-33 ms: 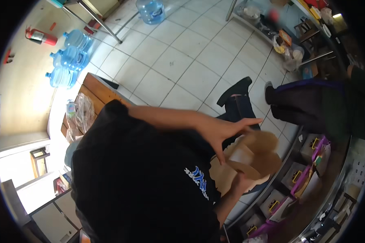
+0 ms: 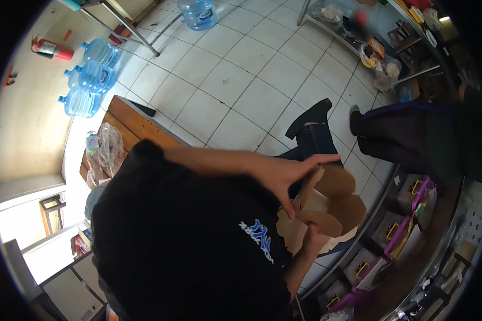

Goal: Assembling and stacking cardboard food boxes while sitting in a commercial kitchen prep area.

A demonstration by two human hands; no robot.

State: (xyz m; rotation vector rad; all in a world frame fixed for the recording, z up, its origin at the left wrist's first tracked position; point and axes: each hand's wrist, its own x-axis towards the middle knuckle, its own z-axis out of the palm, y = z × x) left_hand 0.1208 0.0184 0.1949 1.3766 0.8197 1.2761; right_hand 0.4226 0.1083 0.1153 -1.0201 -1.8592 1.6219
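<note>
A brown cardboard food box (image 2: 346, 209), its rounded flaps standing up, is partly folded over my lap. My left hand (image 2: 284, 179) reaches across from above, thumb and forefinger spread wide around the box's near side, thumb against its edge. My right hand (image 2: 315, 242) comes from below and pinches the lower flap, with the thumb on top; its other fingers are hidden. Beneath the box lies light-brown cardboard (image 2: 290, 231) with a wavy edge. How many layers it has I cannot tell.
A wooden bench (image 2: 128, 125) holds a clear plastic bag (image 2: 111, 147) and a bottle (image 2: 92, 142). Blue water jugs (image 2: 96, 77) stand by the wall. Purple-edged drawers (image 2: 399, 235) line the right side. Another person's dark-trousered legs (image 2: 396, 131) are at the right.
The box and both hands have shifted slightly left in the picture. The upper flaps look more spread apart, and the inside of the box shows more clearly.
</note>
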